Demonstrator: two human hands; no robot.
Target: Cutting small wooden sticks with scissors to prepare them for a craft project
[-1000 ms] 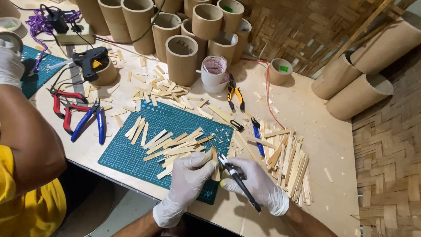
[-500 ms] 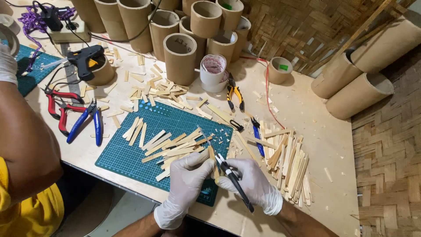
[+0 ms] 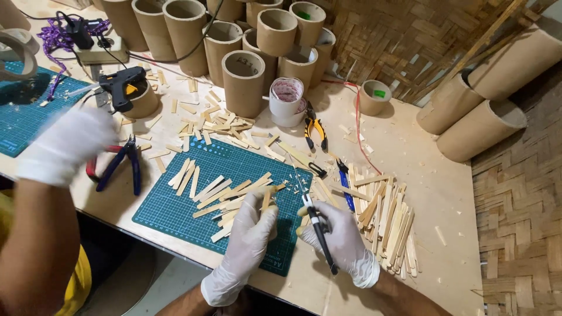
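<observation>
Both my hands wear white gloves and work over the right part of a green cutting mat (image 3: 175, 210). My left hand (image 3: 249, 234) pinches a short bamboo strip (image 3: 266, 199) upright on the mat. My right hand (image 3: 342, 243) grips a black craft knife (image 3: 319, 231), its blade pointing up toward that strip. Several cut bamboo strips (image 3: 225, 196) lie on the mat just left of my left hand. A heap of longer strips (image 3: 389, 219) sits right of my right hand.
A co-worker's gloved hand (image 3: 64, 143) and arm reach over pliers (image 3: 120, 164) at the left. Behind stand cardboard tubes (image 3: 243, 82), a tape roll (image 3: 287, 99), a black glue gun (image 3: 120, 85), yellow pliers (image 3: 316, 131) and a second mat (image 3: 23, 117). Woven bamboo panels lie at the right.
The co-worker's gloved hand has come down from the upper left to the pliers. My hands stay over the mat's right side with the strip and knife.
</observation>
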